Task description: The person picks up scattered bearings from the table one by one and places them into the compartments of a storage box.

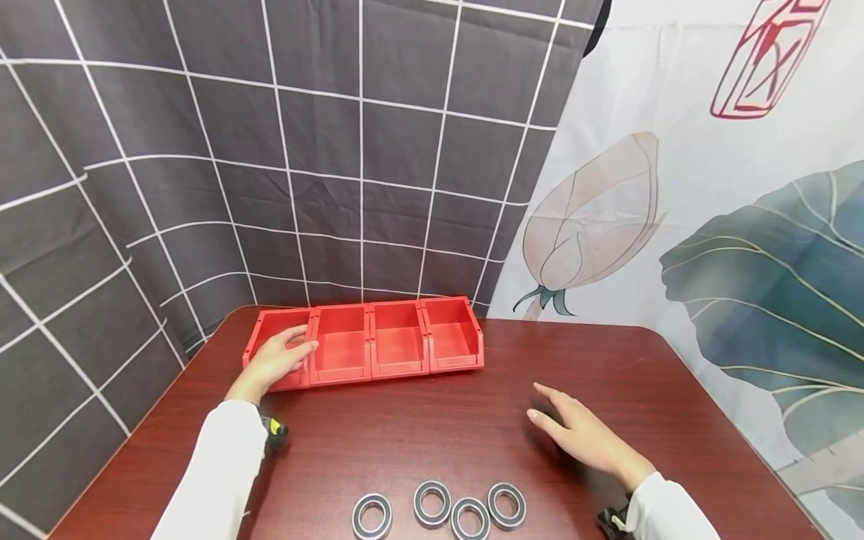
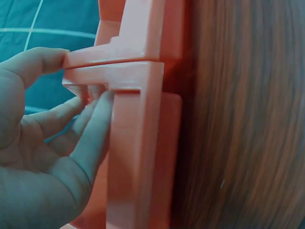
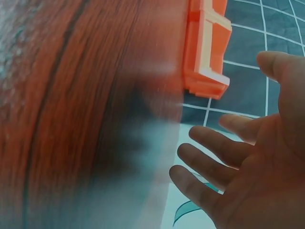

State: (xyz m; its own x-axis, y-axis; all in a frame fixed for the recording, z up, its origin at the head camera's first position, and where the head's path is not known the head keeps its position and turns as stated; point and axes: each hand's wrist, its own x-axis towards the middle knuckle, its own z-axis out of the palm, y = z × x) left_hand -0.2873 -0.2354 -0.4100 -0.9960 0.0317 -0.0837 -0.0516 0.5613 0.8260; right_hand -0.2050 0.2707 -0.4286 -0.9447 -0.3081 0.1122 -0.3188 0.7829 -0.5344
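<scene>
A row of red plastic storage bins [image 1: 398, 367] stands at the back of the table, joined side by side. My left hand [image 1: 277, 361] is at the leftmost bin [image 1: 255, 346]; in the left wrist view its thumb and fingers pinch the side walls [image 2: 112, 71] where two bins meet. My right hand [image 1: 586, 433] hovers over the table to the right, fingers extended and holding nothing. In the right wrist view its palm and spread fingers [image 3: 205, 188] show beside the end of the bin row [image 3: 207, 78]. Several ring-shaped ball bearings [image 1: 356, 516] lie near the front edge.
The brown wooden table [image 1: 405, 427] bears the bins and bearings. Behind it hangs a dark grey cloth [image 1: 398, 150] with white grid lines. A white cloth with a lotus print [image 1: 594, 217] hangs at the right.
</scene>
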